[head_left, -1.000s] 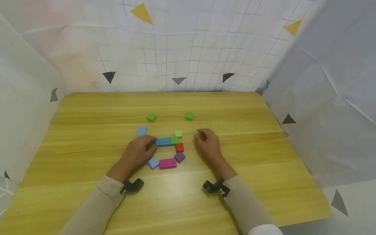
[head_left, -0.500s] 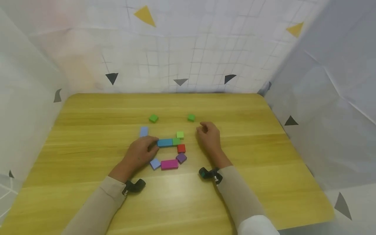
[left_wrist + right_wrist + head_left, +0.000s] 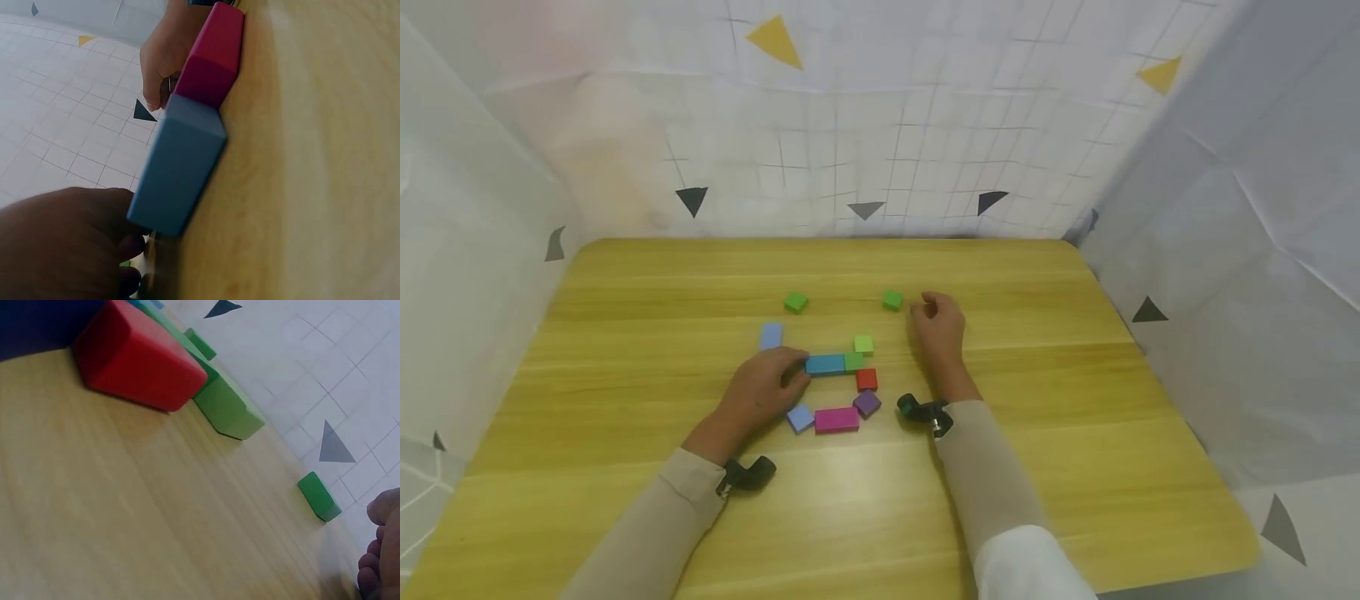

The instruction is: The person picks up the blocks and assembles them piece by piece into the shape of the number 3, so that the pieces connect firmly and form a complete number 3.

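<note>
My left hand (image 3: 758,390) is at the left end of a long blue block (image 3: 826,364), index finger on its far side and thumb on its near side. A small green block (image 3: 853,361) adjoins that block's right end. My right hand (image 3: 940,332) has loosely curled fingers with nothing visible between them. It is just right of a green block (image 3: 892,300), which the right wrist view also shows as a green block (image 3: 319,497) beside the hand. In the left wrist view, a light blue block (image 3: 178,169) lies close to the left hand.
A light green block (image 3: 863,344), red block (image 3: 867,379), purple block (image 3: 867,403), magenta block (image 3: 837,419) and light blue block (image 3: 801,417) ring the blue one. Farther out lie another green block (image 3: 796,302) and a pale blue block (image 3: 771,336). White sheets (image 3: 880,125) enclose the table (image 3: 1075,467).
My right hand has moved away from me across the table, up to the right side of the far green block. The left hand stays at the blue block. The view has shifted slightly.
</note>
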`<state>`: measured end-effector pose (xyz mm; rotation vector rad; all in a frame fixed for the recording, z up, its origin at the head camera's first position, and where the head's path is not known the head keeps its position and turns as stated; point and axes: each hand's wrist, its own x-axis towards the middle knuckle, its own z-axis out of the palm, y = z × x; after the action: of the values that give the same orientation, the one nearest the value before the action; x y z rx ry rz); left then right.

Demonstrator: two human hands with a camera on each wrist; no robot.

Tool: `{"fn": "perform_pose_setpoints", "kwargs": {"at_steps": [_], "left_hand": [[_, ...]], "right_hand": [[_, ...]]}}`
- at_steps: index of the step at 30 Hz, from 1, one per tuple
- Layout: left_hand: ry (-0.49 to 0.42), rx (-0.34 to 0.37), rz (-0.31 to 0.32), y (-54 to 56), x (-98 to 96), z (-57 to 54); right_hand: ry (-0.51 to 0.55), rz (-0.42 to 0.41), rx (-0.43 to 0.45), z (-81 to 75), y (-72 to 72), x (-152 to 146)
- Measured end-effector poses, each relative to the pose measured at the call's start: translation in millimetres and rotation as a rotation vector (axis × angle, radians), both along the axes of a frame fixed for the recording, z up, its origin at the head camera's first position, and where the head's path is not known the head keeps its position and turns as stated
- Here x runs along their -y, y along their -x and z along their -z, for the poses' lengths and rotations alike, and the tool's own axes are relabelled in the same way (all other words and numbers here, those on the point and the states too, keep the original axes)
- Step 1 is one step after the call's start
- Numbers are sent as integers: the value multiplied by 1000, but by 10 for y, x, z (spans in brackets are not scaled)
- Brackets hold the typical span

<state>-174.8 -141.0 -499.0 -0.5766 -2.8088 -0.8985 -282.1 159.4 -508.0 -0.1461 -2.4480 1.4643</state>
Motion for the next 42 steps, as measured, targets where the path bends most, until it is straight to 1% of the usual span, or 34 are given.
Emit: {"fn": "perform_pose_setpoints", "kwargs": {"at_steps": [3, 7, 10, 17, 20, 24, 29, 36, 42], "left_hand": [[0, 9, -5, -11, 1, -4], [-2, 7, -11, -22, 9, -8], [-3, 7, -13, -18, 9, 1], [-1, -3, -13, -19, 11, 0], [1, -4, -14, -15, 16, 4], [-8, 12, -2, -9, 6, 9], [-3, 7, 7, -2, -7, -4], [0, 12, 4, -8, -2, -30], [-8, 14, 8, -2, 5, -17]], "right_hand": [[-23, -27, -9, -8, 11, 15], [-95, -128, -17, -13, 25, 42], [-133, -186, -20, -11, 47, 51], [-139, -200, 19, -32, 83, 77], [-174, -215, 14, -42, 97, 90], [-228, -231, 9, -43, 103, 95], [-232, -223, 26, -20, 103, 99], [-231, -242, 1, -23, 91, 118], [-287, -263, -20, -20, 88, 133]]}}
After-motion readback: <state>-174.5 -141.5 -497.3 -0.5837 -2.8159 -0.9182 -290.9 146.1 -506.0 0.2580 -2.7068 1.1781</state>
